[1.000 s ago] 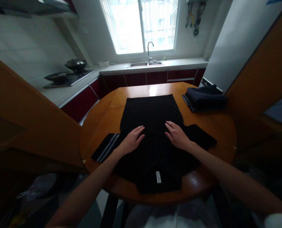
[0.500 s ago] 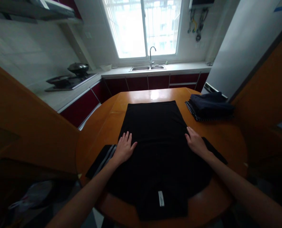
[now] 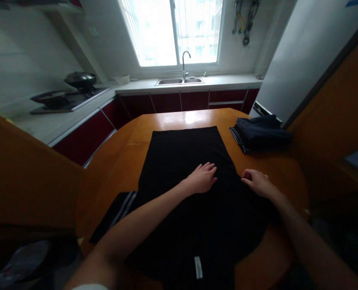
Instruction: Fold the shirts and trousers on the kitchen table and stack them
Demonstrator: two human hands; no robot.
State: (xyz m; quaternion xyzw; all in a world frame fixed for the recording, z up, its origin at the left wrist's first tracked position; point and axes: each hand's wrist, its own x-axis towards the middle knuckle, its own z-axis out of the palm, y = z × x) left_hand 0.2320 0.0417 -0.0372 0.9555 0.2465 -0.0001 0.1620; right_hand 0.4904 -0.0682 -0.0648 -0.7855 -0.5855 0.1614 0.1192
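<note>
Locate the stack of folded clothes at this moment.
In the head view, the stack of folded clothes lies at the far right of the wooden table, beyond the right hand, right of the black shirt.

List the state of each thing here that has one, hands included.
Black short-sleeved shirt, spread out, unfolded
Striped sleeve, extended sideways
Left hand, open, palm down over the shirt
Right hand, fingers curled by the shirt's edge; grip unclear
Dark clothes, folded and stacked
Faucet, upright; flow too small to tell

Overexposed window (image 3: 154, 34), glare on the table (image 3: 191, 117) (its far edge), dim lower corners, soft blur
</note>
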